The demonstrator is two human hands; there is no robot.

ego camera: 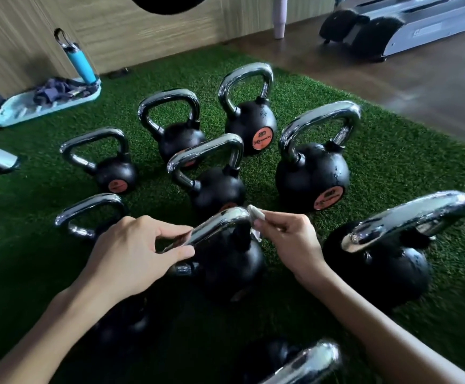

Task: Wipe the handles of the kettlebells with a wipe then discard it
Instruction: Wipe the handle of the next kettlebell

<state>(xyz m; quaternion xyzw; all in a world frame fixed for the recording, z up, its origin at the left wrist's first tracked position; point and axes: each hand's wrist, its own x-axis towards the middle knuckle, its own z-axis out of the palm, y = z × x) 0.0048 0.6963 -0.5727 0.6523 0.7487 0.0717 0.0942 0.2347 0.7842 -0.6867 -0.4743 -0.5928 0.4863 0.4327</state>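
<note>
Thumb and index of the left hand [140,245] pinch the near end of a black kettlebell's [225,261] chrome handle [217,225], while the right hand [289,234] pinches a white wipe [254,213] against that handle's far corner. Other kettlebells [313,173] crowd close all around, one [378,261] just beside the right wrist. All stand on green turf [391,162]; beyond lie a blue bottle [80,60], a pale tray [45,112], a wooden wall [142,29] and a treadmill [405,23].

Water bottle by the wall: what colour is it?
The water bottle is bright blue, seen in the head view.
</note>
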